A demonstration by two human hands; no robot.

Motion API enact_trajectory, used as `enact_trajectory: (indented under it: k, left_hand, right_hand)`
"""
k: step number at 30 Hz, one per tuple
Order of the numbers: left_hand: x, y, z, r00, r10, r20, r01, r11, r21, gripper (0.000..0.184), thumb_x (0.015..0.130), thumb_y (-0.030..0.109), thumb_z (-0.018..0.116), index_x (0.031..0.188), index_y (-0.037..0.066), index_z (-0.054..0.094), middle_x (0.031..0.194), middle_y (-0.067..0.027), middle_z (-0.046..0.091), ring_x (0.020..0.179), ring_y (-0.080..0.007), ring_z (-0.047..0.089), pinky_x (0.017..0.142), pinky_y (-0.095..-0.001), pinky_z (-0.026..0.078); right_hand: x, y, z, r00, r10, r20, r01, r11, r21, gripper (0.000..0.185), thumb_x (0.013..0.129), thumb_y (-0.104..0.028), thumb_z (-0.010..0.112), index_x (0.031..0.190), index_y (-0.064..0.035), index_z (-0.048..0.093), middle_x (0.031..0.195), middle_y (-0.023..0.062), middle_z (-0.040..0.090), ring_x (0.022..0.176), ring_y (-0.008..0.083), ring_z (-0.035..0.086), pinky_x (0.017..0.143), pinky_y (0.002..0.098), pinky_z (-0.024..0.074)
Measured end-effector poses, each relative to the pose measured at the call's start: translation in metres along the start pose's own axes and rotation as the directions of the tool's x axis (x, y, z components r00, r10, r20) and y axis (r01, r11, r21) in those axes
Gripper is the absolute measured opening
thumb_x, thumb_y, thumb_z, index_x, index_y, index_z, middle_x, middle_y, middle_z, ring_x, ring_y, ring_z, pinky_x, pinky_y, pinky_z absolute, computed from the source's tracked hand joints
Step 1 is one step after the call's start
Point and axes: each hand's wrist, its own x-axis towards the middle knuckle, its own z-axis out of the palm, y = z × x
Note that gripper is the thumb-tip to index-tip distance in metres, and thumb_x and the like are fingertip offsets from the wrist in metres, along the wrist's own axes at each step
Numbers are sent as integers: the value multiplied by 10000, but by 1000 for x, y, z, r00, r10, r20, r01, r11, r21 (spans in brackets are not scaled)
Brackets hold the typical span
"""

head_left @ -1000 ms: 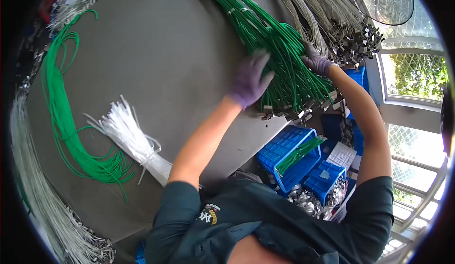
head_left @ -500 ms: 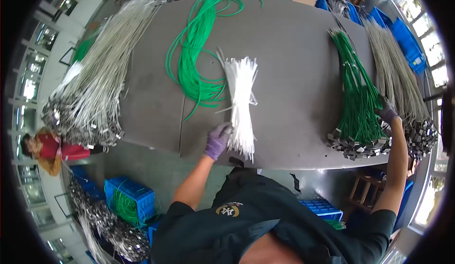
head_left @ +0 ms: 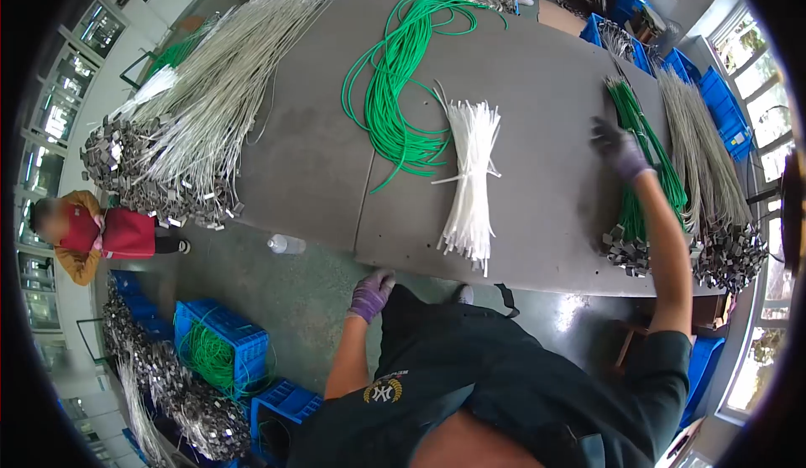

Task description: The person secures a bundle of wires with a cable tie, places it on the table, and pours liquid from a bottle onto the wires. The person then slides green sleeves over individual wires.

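My right hand (head_left: 620, 149), in a greyish-purple glove, is over the table with its fingers spread, holding nothing. It is just left of a tied bundle of green cables (head_left: 642, 157) with metal pieces at the near end. My left hand (head_left: 371, 295), in a purple glove, hangs by the table's near edge. Its fingers are curled in, and nothing shows in them. A bundle of white ties or tubes (head_left: 470, 178), gathered at its middle, lies on the table between my hands. Beyond it spreads a loose coil of green cable (head_left: 395, 90).
The grey table (head_left: 537, 224) carries a large heap of pale wires (head_left: 227, 90) at left and another pale bundle (head_left: 705, 157) at right. A person in a red apron (head_left: 130, 233) stands at left. Blue crates (head_left: 252, 350) and a plastic bottle (head_left: 287, 244) are on the floor.
My left hand has left the side of the white bundle and dropped past the table's near edge. My right hand has let go of the green bundle and moved up and left. The view has shifted.
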Motion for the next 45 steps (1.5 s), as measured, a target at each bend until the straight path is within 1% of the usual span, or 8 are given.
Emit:
enact_trajectory:
  k: [9, 19, 23, 28, 35, 39, 41, 45]
  left_hand:
    - [26, -99, -112, 995, -45, 84, 53, 994, -96, 313, 859, 256, 568, 1061, 18, 584, 952, -186, 636, 873, -308, 627, 781, -361, 487]
    - [32, -205, -209, 967, -247, 64, 249, 968, -31, 315, 858, 226, 575, 1084, 7, 578, 986, -174, 641, 915, -275, 628, 815, -342, 484]
    - [34, -201, -212, 948, -312, 65, 317, 945, -78, 314, 858, 224, 580, 1086, 8, 580, 985, -176, 642, 920, -270, 626, 817, -342, 485]
    - [27, -205, -200, 939, -334, 86, 340, 938, -64, 318, 855, 228, 589, 1084, 8, 584, 982, -177, 643, 914, -259, 627, 808, -339, 486]
    - [30, -196, -177, 904, -420, 86, 424, 905, -35, 331, 853, 238, 593, 1084, 1, 585, 979, -174, 644, 907, -256, 626, 810, -340, 484]
    - [33, -181, -179, 892, -448, 58, 451, 890, -69, 336, 852, 235, 594, 1092, 0, 584, 970, -170, 647, 892, -244, 625, 808, -332, 478]
    - [31, -169, -181, 885, -462, 61, 465, 883, -56, 336, 853, 232, 594, 1095, -1, 583, 966, -168, 647, 885, -238, 624, 806, -330, 477]
    - [32, -151, -190, 921, -390, 12, 390, 921, 10, 334, 853, 228, 594, 1098, 1, 583, 955, -164, 647, 866, -224, 619, 797, -321, 474]
  right_hand:
    - [165, -58, 314, 991, 121, 59, -116, 990, -84, 485, 762, -239, 671, 1178, -29, 537, 987, 159, 651, 891, 268, 634, 789, 337, 488]
    - [266, -147, 356, 934, 273, -229, -331, 902, -277, 1151, 561, -447, 799, 1400, -16, 140, 1417, 241, 233, 1296, 359, 294, 1053, 381, 310]
    - [302, -122, 374, 883, 468, -22, -453, 840, -299, 1198, 572, -485, 780, 1421, -49, 55, 1454, 231, 135, 1317, 375, 243, 1069, 396, 291]
    - [323, -131, 369, 888, 411, 208, -313, 869, -384, 416, 659, -367, 719, 865, -11, 656, 773, 160, 667, 727, 278, 657, 690, 384, 519]
    - [335, -113, 384, 880, 303, 367, -166, 919, -359, 333, 682, -343, 695, 772, -22, 684, 740, 128, 671, 692, 255, 659, 661, 368, 527]
    - [329, -93, 377, 879, 279, 387, -338, 937, 91, 265, 682, -255, 687, 773, -6, 671, 703, 110, 660, 607, 186, 617, 618, 356, 516]
    - [333, -71, 388, 998, -55, 32, 46, 973, 225, 229, 698, -234, 680, 747, -11, 661, 697, 111, 654, 586, 172, 610, 580, 338, 508]
    - [318, -100, 347, 984, -29, 175, -39, 927, 374, 237, 750, -176, 662, 907, 1, 666, 802, 106, 669, 624, 163, 632, 618, 293, 520]
